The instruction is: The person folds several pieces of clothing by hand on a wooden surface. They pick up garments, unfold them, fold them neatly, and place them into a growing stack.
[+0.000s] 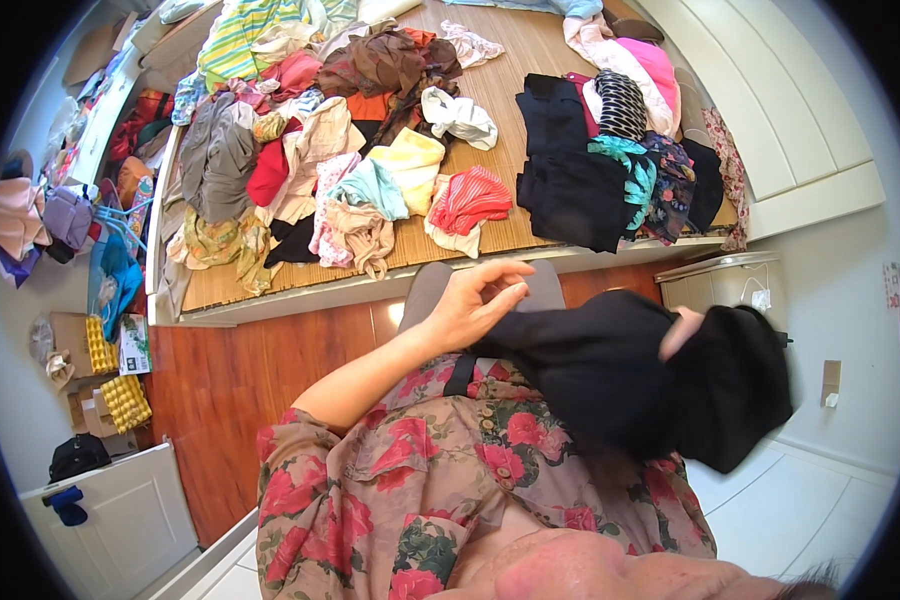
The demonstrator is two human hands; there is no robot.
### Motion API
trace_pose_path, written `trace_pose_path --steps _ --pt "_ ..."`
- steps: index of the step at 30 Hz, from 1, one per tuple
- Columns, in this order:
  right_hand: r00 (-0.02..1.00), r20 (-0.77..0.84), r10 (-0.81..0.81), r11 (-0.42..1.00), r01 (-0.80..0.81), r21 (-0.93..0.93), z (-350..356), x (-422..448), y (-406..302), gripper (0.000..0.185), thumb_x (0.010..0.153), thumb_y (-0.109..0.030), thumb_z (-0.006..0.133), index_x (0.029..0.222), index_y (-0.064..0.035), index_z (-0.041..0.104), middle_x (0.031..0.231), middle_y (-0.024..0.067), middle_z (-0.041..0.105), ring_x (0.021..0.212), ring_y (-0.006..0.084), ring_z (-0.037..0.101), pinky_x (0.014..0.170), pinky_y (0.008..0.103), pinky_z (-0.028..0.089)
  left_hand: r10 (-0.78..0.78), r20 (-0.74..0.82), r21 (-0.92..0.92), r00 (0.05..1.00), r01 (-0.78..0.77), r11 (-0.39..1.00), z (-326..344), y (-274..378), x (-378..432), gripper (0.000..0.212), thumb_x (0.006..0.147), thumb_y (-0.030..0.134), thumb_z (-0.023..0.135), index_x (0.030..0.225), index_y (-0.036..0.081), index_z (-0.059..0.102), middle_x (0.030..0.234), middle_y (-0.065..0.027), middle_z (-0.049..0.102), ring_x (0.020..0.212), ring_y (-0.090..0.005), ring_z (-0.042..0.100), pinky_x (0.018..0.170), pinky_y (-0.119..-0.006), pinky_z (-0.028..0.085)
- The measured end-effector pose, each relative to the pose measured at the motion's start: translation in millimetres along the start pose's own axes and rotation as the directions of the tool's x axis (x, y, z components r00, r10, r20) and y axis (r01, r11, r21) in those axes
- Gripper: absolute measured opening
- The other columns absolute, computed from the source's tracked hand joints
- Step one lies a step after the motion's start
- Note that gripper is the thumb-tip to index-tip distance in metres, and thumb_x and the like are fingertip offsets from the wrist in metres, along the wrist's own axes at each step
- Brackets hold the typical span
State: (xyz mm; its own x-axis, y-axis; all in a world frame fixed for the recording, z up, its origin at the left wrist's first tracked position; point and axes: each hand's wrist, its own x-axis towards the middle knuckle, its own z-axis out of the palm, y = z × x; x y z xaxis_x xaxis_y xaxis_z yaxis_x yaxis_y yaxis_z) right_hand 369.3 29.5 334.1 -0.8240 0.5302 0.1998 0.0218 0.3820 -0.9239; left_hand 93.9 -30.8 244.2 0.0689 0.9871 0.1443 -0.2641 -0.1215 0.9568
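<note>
A black cloth garment [607,367] lies across my lap and right side, its right end blurred. My right hand [681,334] grips it, mostly hidden between dark folds. Above the garment's left end, my left hand [487,296] is raised with loosely bent fingers and nothing in it. Just beyond that hand, a red striped cloth [471,199] rests at the front of the bed's bamboo mat [345,281]. Folded black clothes [574,199] lie in a stack to its right, beside a folded turquoise-and-black patterned garment [637,180].
A heap of mixed clothes [292,150] covers the bed's left part. White panelling [787,97] borders the bed at right, with a pale case [720,289] below it. Yellow egg trays [126,403] and cardboard boxes [71,337] stand at left, near a low white gate [112,510].
</note>
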Motion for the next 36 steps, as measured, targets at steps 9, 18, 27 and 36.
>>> trace_pose_path --steps 9,18,27,36 --pt "0.965 -0.261 -0.021 0.986 -0.022 -0.162 36.0 23.6 28.4 0.034 0.077 -0.017 0.069 0.105 -0.0014 0.061 0.100 0.0132 0.063 0.091 0.0237 0.062 0.080 0.0334 0.048 -0.273 0.021 0.938 0.962 0.076 0.338 -88.1 -124.5 53.2 0.060 0.079 0.025 0.067 0.133 0.013 0.044 0.119 -0.0210 0.051 0.098 -0.0400 0.059 0.085 -0.046 0.049" --pt "0.944 -0.328 -0.029 0.984 -0.032 -0.178 31.3 57.7 54.8 0.032 0.076 -0.016 0.069 0.104 -0.0031 0.063 0.101 0.0109 0.064 0.094 0.0252 0.061 0.083 0.0336 0.048 -0.272 0.140 0.982 0.952 -0.168 -0.082 -119.5 -214.0 100.3 0.055 0.080 0.025 0.060 0.133 0.022 0.046 0.136 -0.0143 0.043 0.103 -0.0316 0.055 0.079 -0.046 0.050" --pt "0.932 -0.332 0.149 0.965 -0.064 0.254 31.0 67.8 74.8 0.039 0.080 -0.010 0.067 0.117 -0.0007 0.057 0.111 0.0112 0.061 0.101 0.0240 0.059 0.089 0.0334 0.047 -0.274 -0.187 0.978 0.943 0.151 -0.147 -187.1 -246.8 128.6 0.068 0.084 0.048 0.055 0.142 0.018 0.036 0.138 -0.0137 0.042 0.117 -0.0330 0.051 0.094 -0.050 0.043" --pt "0.939 -0.319 0.126 0.980 -0.069 0.185 43.4 83.8 70.2 0.043 0.081 -0.013 0.069 0.121 -0.0023 0.056 0.120 0.0117 0.058 0.112 0.0257 0.055 0.096 0.0351 0.043 -0.091 0.164 0.908 0.982 -0.114 0.403 -181.2 -199.6 108.7 0.034 0.083 0.025 0.065 0.111 0.007 0.063 0.110 -0.0173 0.061 0.106 -0.0342 0.056 0.091 -0.042 0.046"
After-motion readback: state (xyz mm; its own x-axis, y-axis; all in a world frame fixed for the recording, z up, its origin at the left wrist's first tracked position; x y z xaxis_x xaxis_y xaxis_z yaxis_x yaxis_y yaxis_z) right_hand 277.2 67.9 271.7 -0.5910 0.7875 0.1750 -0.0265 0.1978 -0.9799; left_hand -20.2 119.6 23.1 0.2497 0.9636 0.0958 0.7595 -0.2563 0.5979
